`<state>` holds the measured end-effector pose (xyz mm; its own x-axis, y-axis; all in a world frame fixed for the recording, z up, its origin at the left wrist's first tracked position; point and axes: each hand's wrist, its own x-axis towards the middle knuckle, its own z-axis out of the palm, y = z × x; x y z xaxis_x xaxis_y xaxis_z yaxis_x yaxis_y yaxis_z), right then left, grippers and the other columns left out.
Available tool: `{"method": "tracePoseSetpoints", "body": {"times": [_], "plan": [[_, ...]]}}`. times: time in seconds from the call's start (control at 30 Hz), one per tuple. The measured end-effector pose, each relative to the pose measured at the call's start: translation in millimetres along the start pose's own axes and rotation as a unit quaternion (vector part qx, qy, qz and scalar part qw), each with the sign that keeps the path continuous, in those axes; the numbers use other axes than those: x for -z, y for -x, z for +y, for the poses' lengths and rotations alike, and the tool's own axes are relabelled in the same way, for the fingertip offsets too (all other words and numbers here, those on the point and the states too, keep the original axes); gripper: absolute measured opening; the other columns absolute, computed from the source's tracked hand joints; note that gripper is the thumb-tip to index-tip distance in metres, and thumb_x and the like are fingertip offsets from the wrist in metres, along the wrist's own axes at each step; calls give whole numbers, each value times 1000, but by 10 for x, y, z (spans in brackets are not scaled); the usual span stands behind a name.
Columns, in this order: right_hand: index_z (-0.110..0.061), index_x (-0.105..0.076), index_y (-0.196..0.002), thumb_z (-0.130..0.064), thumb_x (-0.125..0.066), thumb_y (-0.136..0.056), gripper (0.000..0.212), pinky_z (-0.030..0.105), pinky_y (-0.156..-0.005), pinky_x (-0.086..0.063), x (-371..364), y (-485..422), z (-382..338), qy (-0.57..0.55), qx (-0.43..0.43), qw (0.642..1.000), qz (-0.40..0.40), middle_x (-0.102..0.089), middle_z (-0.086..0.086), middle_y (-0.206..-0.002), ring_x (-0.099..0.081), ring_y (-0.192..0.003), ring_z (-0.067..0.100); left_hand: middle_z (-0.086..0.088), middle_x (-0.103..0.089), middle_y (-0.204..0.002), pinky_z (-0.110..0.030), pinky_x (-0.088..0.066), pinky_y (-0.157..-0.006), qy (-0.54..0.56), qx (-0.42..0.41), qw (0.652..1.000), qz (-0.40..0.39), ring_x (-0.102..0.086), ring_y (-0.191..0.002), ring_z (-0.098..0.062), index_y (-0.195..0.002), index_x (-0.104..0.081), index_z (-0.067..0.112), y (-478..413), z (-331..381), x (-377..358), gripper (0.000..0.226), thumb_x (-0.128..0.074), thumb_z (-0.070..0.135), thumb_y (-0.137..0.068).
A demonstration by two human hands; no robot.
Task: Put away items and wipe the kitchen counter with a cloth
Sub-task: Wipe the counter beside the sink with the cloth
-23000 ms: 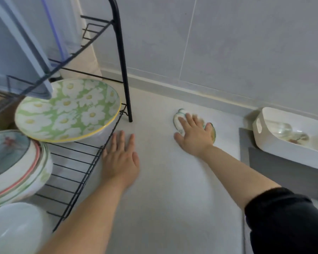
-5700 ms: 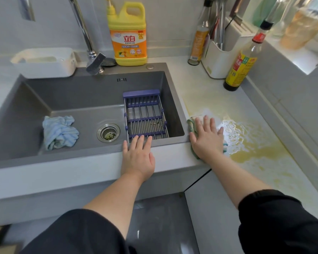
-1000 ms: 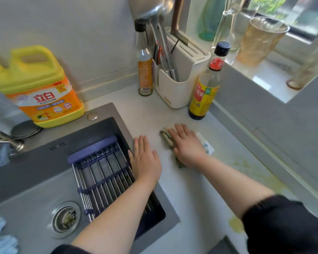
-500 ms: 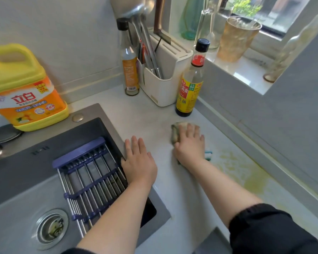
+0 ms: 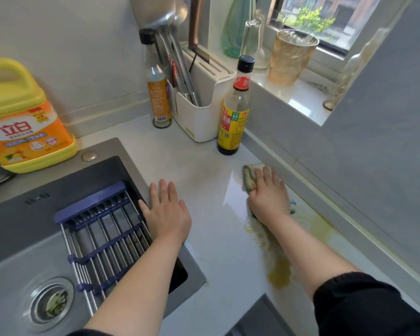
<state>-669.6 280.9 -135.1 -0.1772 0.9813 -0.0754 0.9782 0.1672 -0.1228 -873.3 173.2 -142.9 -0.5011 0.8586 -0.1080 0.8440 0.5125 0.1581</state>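
Note:
My right hand (image 5: 269, 197) presses flat on a greenish cloth (image 5: 249, 178) on the pale counter (image 5: 204, 170), close to the right wall. Most of the cloth is hidden under the palm; its folded edge shows at the fingertips. A yellow wet smear (image 5: 277, 267) runs along the counter under my right forearm and toward the wall. My left hand (image 5: 166, 209) lies flat, fingers apart, on the counter at the sink's right rim, holding nothing.
A dark soy sauce bottle (image 5: 233, 112) stands just beyond the cloth, next to a white utensil holder (image 5: 204, 112) and a second bottle (image 5: 158, 93). A yellow detergent jug (image 5: 22, 117) sits behind the grey sink (image 5: 22, 251), which holds a blue drain rack (image 5: 102, 234). Glasses line the windowsill (image 5: 301, 98).
My right hand has slid the cloth to the right, nearer the wall, past the soy sauce bottle. The left hand has stayed at the sink's rim.

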Motion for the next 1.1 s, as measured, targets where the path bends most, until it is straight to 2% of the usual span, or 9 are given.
{"method": "tracePoseSetpoints", "body": {"times": [0.07,0.17,0.27,0.47,0.63,0.8,0.93,1.03,1.1], "plan": [[-21,-18,-150,-23,-38,-90,63,46,-116,-12,-12,132,-178,-10,1,1000,-2,-10,8,-159,-3,-145,32,-1,7,-160,-53,0,-117,-13,0,1000,2,14,-146,-23,-152,0,18,15,10,5,57,-14,36,-100],[-27,-18,-150,-23,-39,-91,63,46,-116,-6,-75,376,-492,-41,91,995,-30,-6,5,-160,2,-146,30,-1,5,-160,-52,1,-117,-9,-4,1000,-5,13,-146,-22,-153,-3,18,86,54,3,57,-16,35,-100],[-28,-18,-150,-24,-40,-91,64,46,-117,-5,-20,296,-374,-29,154,987,-32,-7,1,-160,-1,-147,26,0,4,-161,-52,2,-117,1,-12,1000,-6,11,-147,-21,-153,-4,20,290,124,-20,56,-17,34,-100],[-20,-13,-151,-15,-35,-93,63,45,-116,-10,125,-152,185,5,113,993,-42,-7,3,-160,-3,-147,24,2,10,-160,-54,4,-115,-22,-59,998,-28,13,-146,-19,-152,4,24,835,268,-101,56,-14,36,-100],[-17,-20,-150,-13,-36,-93,60,33,-118,-8,123,229,728,-38,141,989,-35,-16,6,-158,-11,-145,26,1,12,-159,-54,1,-117,-37,-80,995,-37,13,-146,-21,-151,9,27,1042,287,-118,56,-11,39,-100],[-18,-23,-150,-11,-33,-98,54,28,-116,-8,178,573,1176,-61,146,985,-69,-16,5,-158,-12,-146,24,2,13,-159,-48,-2,-118,-42,-100,994,-21,13,-146,-19,-151,10,21,1358,281,-141,56,-9,37,-100],[-19,-27,-149,-7,-32,-96,54,36,-118,-10,225,502,942,-126,125,980,-88,-17,5,-158,-10,-146,25,1,11,-159,-42,-1,-119,-35,-97,995,-5,12,-146,-17,-151,7,15,1504,256,-163,57,-11,34,-101],[-35,-28,-147,-7,-37,-90,65,39,-119,-11,225,377,523,-179,115,967,-142,-14,2,-159,-13,-146,25,-1,3,-160,-38,0,-120,13,-65,998,21,7,-147,-15,-152,-2,12,1555,231,-167,55,-16,26,-100],[-41,-26,-146,-5,-39,-86,71,41,-119,-13,225,317,225,-183,152,952,-194,-10,-1,-160,-15,-145,29,-3,-4,-160,-36,0,-120,47,-42,997,39,3,-147,-15,-152,-9,10,1552,225,-159,55,-19,20,-99]]}}
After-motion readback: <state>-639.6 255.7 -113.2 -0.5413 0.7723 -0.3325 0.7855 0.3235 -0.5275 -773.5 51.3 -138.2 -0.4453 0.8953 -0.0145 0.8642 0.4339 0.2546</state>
